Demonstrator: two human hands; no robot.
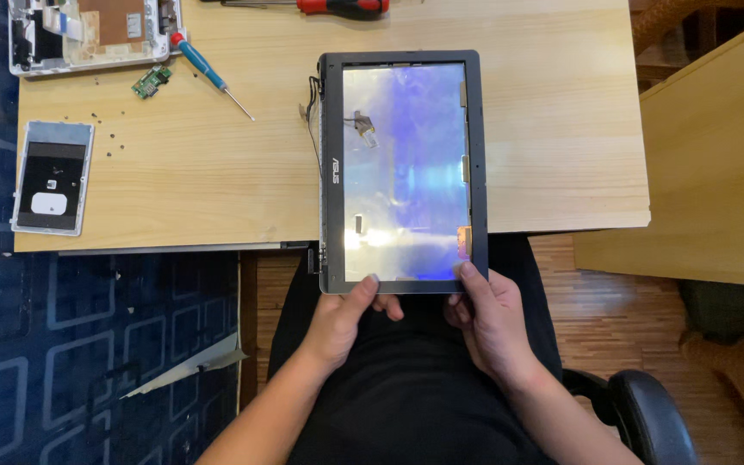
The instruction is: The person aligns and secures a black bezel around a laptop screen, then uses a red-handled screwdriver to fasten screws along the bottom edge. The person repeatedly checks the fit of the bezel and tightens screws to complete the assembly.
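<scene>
Laptop screen panel (402, 170), one, rests half on the wooden table (217, 172); two screwdrivers lie beyond. My left hand (342, 323) and right hand (488, 319) grip its near edge, thumbs on top.

Blue screwdriver (207, 72), red-handled screwdriver (342, 7), small green circuit board (151, 82) and grey cover plate (52, 177) on wooden table (553, 129)
</scene>
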